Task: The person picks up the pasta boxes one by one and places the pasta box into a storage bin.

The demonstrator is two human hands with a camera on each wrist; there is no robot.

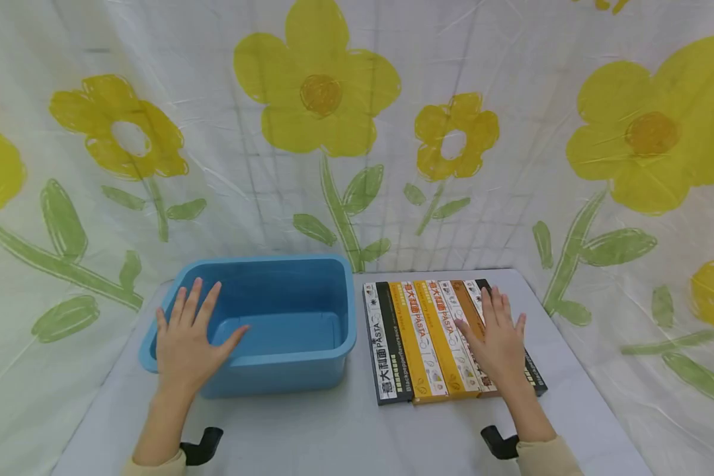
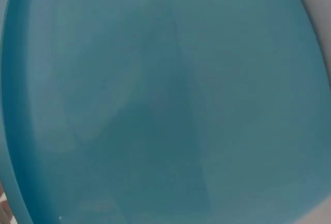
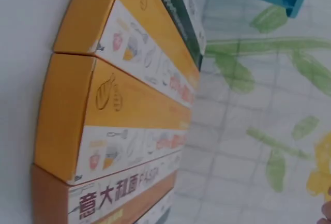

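A blue plastic basin (image 1: 274, 378) stands on the left of the table, with nothing seen inside it. My left hand (image 1: 187, 347) is spread over its left front part, fingers straight, holding nothing; whether it touches the rim I cannot tell. To the right lies a row of several long pasta boxes (image 1: 419, 344), side by side, in black, yellow and brown with white panels. Over the right end of that row my right hand (image 1: 500, 344) is spread with straight fingers and grips nothing. Yellow box ends (image 3: 62, 115) show close up in the right wrist view. The basin wall (image 2: 155, 105) fills the left wrist view.
A white cloth (image 1: 357, 436) covers the table. Behind and at both sides hangs a pale curtain (image 1: 500, 251) with yellow flowers. Black curved pieces (image 1: 202, 447) show beside both wrists.
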